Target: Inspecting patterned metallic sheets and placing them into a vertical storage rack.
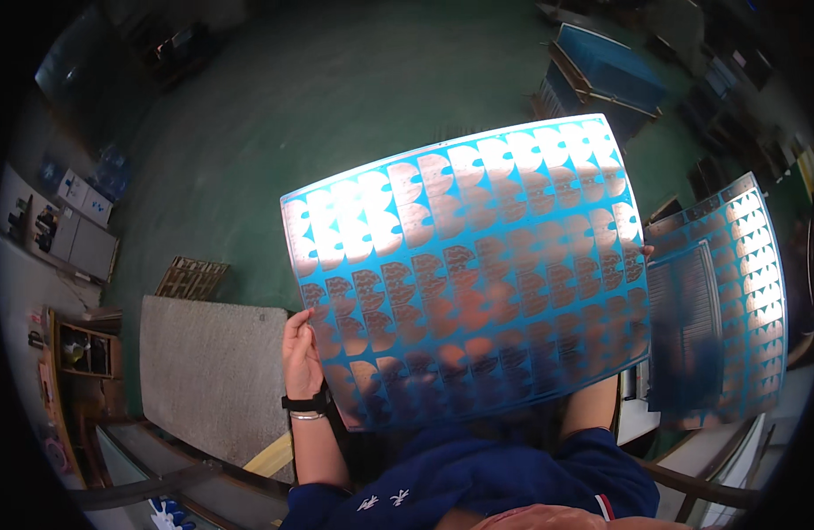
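Note:
A large, thin panel [478, 291], patterned in blue with rows of shiny copper-coloured rounded shapes, is held tilted in front of my body. My left hand [301, 358], with a dark band and a bracelet at the wrist, grips its left edge. Around the opposite edge curl the fingertips of my right hand [646, 252]; the rest of that hand is hidden behind the panel. Bright light reflects off the upper left of its face. To the right stands a similar blue and copper panel [750, 291], partly behind a dark ribbed rack [690, 318].
A grey rough-topped board [213, 353] lies at left, beside a slatted wooden pallet [192, 277]. Far right holds a blue-topped stack [610, 71]. Boxes [87, 201] and a wooden shelf [87, 352] line the left side. Green floor [248, 115] spreads ahead.

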### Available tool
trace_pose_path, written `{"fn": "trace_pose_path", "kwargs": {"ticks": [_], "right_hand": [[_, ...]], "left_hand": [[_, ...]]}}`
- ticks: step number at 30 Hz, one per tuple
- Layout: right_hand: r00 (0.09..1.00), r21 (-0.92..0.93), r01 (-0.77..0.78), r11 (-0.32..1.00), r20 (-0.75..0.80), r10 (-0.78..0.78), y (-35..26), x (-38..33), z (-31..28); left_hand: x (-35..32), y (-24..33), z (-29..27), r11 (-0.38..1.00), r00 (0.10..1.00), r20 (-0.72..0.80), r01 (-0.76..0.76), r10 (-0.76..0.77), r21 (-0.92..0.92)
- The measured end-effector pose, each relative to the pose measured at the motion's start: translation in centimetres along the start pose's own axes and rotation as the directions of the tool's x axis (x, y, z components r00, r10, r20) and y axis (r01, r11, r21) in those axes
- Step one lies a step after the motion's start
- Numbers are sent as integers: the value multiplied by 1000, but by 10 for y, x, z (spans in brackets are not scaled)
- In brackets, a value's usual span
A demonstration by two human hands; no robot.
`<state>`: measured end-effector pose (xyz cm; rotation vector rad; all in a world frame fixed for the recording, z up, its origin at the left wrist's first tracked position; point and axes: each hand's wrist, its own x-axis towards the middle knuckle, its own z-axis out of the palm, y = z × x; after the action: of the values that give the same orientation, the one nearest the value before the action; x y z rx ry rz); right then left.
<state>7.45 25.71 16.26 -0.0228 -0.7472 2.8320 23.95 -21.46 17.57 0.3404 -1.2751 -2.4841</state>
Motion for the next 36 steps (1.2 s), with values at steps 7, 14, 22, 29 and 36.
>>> {"fn": "trace_pose_path", "kwargs": {"ticks": [7,14,22,29,36], "right_hand": [[1000,-12,8,1000,16,-7,-1,7,3],[999,-30,10,999,50,-8,-1,21,7],[998,-34,-36,999,54,38,15,31,12],[996,6,-77,997,48,77,34,22,19],[995,28,-101,995,24,100,45,17,18]], "left_hand": [[-4,-7,-9,999,997,-75,21,-17,51],[-3,-2,7,1000,999,-42,20,-19,23],[0,-23,-12,990,980,-141,134,-139,-45],[-3,-18,-1,984,974,-146,167,-174,-60],[-5,-18,-11,965,965,-80,242,-251,-102]]}}
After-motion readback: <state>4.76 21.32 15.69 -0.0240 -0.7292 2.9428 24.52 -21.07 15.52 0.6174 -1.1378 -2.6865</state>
